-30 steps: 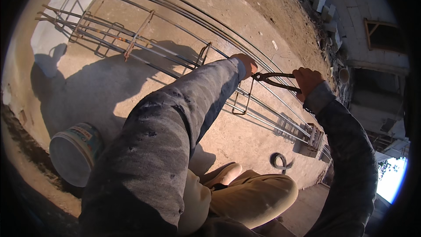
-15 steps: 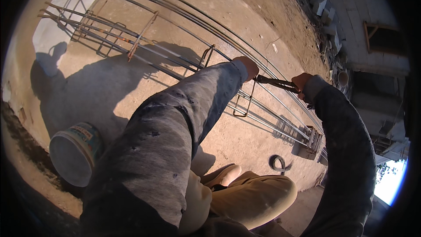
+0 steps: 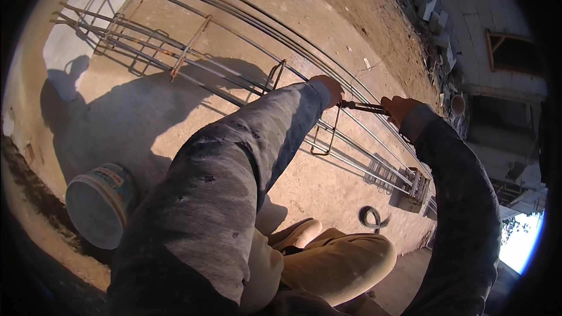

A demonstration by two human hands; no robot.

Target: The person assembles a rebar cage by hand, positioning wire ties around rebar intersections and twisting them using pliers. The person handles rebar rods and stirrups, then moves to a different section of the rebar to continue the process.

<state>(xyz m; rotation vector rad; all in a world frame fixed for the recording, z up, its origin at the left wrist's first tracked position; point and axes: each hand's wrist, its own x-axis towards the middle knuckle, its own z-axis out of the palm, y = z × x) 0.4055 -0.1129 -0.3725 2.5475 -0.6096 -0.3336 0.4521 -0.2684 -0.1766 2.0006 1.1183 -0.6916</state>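
Note:
My right hand (image 3: 400, 109) is closed round the handles of dark pliers (image 3: 366, 107). The jaws point left, to where a stirrup (image 3: 325, 140) meets the upper bar of a rebar cage (image 3: 246, 40). At that same joint, my left hand (image 3: 331, 89) is curled over the bar, beside the jaws. Its fingertips are mostly hidden, and what they grip cannot be made out. More stirrups (image 3: 190, 48) hang along the long bars to the left. Any tie wire at the joint is too small to see.
A white bucket (image 3: 96, 210) lies tipped at the lower left. Loose long bars (image 3: 257, 21) run beyond the cage. A black wire coil (image 3: 371, 217) lies on the ground near my bent knee (image 3: 357, 257). Several stirrups (image 3: 420, 186) are bunched at the cage's right end. Rubble (image 3: 436, 20) lines the far side.
My right hand has shifted slightly left and turned, and the pliers have turned with it, their handles now looking closer together. My left hand stays at the same joint.

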